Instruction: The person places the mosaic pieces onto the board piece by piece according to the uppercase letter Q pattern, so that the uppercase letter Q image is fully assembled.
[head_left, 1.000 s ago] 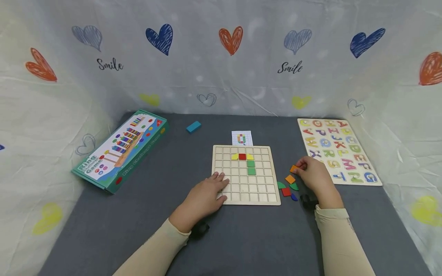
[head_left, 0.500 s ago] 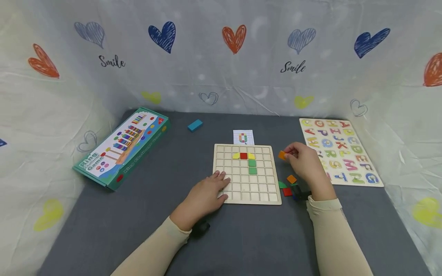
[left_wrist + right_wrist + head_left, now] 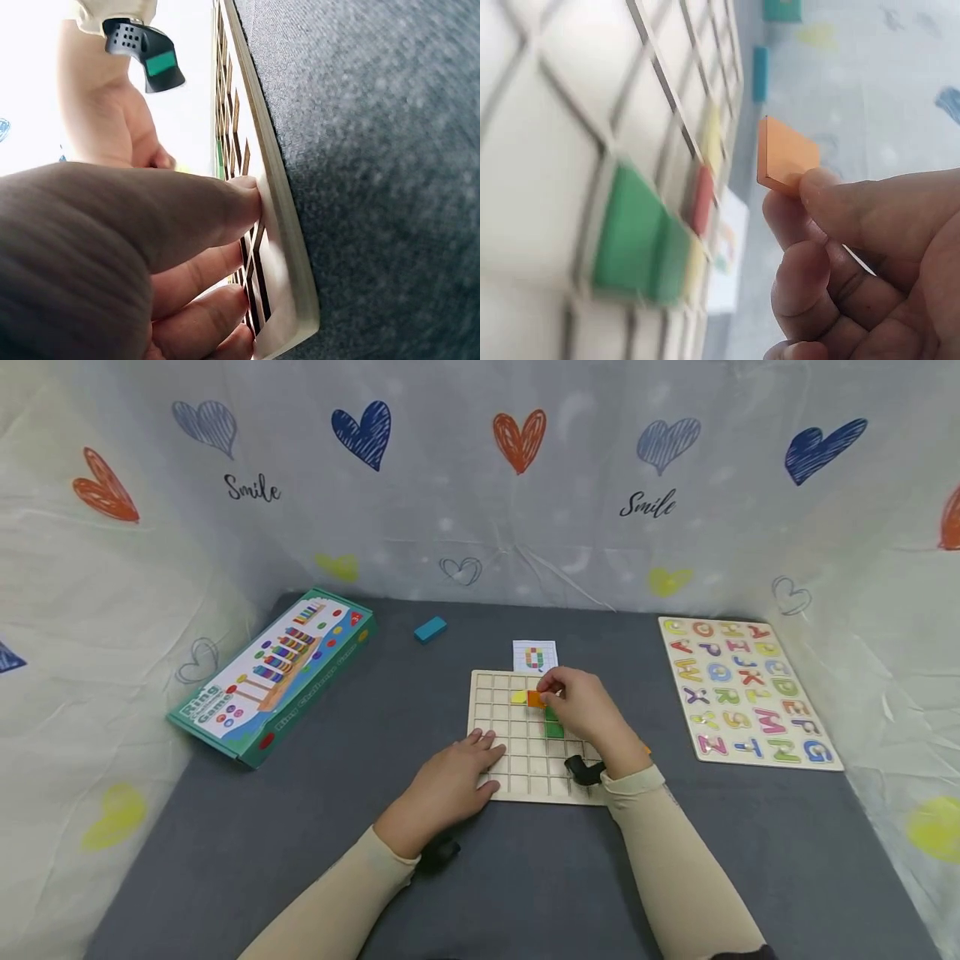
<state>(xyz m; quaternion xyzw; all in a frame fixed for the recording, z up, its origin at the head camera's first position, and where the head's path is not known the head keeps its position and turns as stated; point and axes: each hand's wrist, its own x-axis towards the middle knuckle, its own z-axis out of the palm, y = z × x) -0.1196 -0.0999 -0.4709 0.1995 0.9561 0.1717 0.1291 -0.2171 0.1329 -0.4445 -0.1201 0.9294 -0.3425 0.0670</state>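
Observation:
My right hand (image 3: 585, 712) pinches an orange square tile (image 3: 784, 157) between thumb and forefinger, over the top rows of a wooden grid board (image 3: 517, 770). In the right wrist view the tile is raised off the board, near a red tile (image 3: 702, 199) and green tiles (image 3: 634, 240) lying in the grid. A yellow tile (image 3: 518, 697) shows in the top row in the head view. My left hand (image 3: 447, 785) rests on the board's left edge, fingers spread; in the left wrist view its thumb (image 3: 244, 206) lies along the rim.
A small pattern card (image 3: 534, 655) lies at the board's far edge. To the left are a green game box (image 3: 273, 677) and a blue block (image 3: 430, 629). An alphabet board (image 3: 750, 693) lies at right. My right forearm mostly hides the loose pieces beside the grid.
My right hand has carried the orange tile leftward from the loose pieces at the right to above the grid's upper part. The left hand stays on the board.

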